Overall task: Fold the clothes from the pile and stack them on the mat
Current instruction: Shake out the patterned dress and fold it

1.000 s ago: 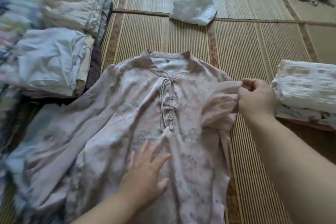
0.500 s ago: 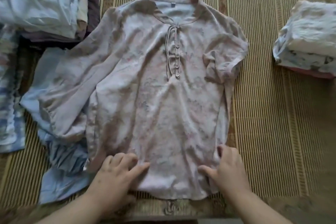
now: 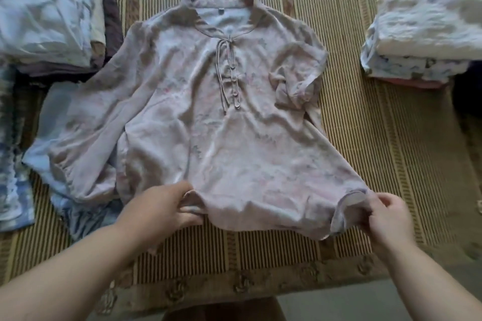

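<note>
we have the pink shirt (image 3: pixel 234 125) laid flat on the mat (image 3: pixel 378 151), buttons up. our left hand (image 3: pixel 161 208) pinches the shirt's bottom edge near its left corner, fingers curled round the cloth. our right hand (image 3: pixel 386 219) pinches the right corner, where the hem is turned over.

we think this shirt is only at the start: spread out, not folded yet. the short-looking sleeve (image 3: pixel 294 86) is tucked in on the shirt's right side. the long sleeve (image 3: pixel 86 138) lies out to its left, on a blue cloth (image 3: pixel 41 125).

right of the shirt sits a folded stack (image 3: pixel 427 34), so some clothes are done. left of the shirt are more clothes (image 3: pixel 44 13); we cannot tell which ones wait.

between shirt and stack is bare mat, good room for folding. the left side is tight, and the long sleeve may drag the blue cloth.
</note>
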`<state>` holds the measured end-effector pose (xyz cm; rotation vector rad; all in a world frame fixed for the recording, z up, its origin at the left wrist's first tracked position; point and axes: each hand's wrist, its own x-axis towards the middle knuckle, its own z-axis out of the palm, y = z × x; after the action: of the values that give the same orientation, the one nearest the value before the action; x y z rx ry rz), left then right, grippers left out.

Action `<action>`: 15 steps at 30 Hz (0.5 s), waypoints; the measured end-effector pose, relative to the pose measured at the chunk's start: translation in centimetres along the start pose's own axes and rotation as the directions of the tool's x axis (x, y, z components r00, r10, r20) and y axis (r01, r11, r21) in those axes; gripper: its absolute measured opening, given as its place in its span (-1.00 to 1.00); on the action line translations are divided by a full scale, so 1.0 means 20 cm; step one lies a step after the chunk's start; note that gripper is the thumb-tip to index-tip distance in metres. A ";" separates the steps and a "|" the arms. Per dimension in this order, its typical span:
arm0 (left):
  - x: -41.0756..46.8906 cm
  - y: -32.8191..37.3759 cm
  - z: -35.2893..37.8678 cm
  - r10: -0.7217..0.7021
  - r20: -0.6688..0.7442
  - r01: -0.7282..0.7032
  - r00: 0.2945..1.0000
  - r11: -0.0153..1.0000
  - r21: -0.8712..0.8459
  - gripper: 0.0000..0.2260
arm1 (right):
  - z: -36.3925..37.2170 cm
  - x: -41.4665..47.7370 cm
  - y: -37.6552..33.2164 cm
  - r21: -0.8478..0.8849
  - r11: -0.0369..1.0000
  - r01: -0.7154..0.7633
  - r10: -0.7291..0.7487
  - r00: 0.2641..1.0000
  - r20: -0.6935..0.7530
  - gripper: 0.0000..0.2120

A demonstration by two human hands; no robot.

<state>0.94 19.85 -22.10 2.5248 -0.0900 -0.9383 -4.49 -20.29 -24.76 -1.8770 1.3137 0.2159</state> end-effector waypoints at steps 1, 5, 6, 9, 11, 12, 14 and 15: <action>-0.01 -0.01 0.00 0.017 -0.010 -0.015 1.000 0.991 0.134 -0.84 | -0.02 -0.01 -0.03 0.027 1.000 -0.009 0.009 1.000 0.005 -0.69; -0.10 -0.14 0.02 0.106 -0.088 -0.068 0.991 0.933 0.352 -0.72 | -0.08 -0.01 -0.10 0.015 0.995 -0.103 0.100 0.986 0.137 -0.81; -0.13 -0.18 0.03 0.144 -0.092 -0.102 0.985 0.929 0.356 -0.70 | -0.09 0.00 -0.09 -0.024 0.993 -0.116 0.119 0.979 0.164 -0.77; -0.24 -0.22 0.08 0.219 -0.045 -0.198 0.975 0.938 0.284 -0.83 | -0.14 0.04 -0.06 -0.145 0.983 -0.109 0.133 0.977 0.169 -0.74; -0.30 -0.23 0.15 0.285 0.028 -0.282 0.958 0.923 0.261 -0.93 | -0.17 0.04 -0.05 -0.249 0.966 -0.072 0.106 0.986 0.127 -0.75; -0.33 -0.22 0.18 0.309 0.076 -0.318 0.948 0.911 0.263 -0.91 | -0.17 0.05 -0.06 -0.273 0.960 -0.060 0.097 0.988 0.122 -0.76; -0.36 -0.19 0.25 0.306 0.132 -0.330 0.943 0.908 0.257 -0.89 | -0.16 0.04 -0.07 -0.306 0.950 -0.066 0.103 0.989 0.106 -0.81; -0.36 -0.17 0.27 0.307 0.136 -0.333 0.942 0.911 0.243 -0.88 | -0.14 0.05 -0.06 -0.324 0.945 -0.049 0.088 0.990 0.106 -0.79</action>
<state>-8.40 22.37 -22.76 2.5865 -0.6814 -0.9609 -3.94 -22.81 -22.79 -2.0507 1.3235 0.6018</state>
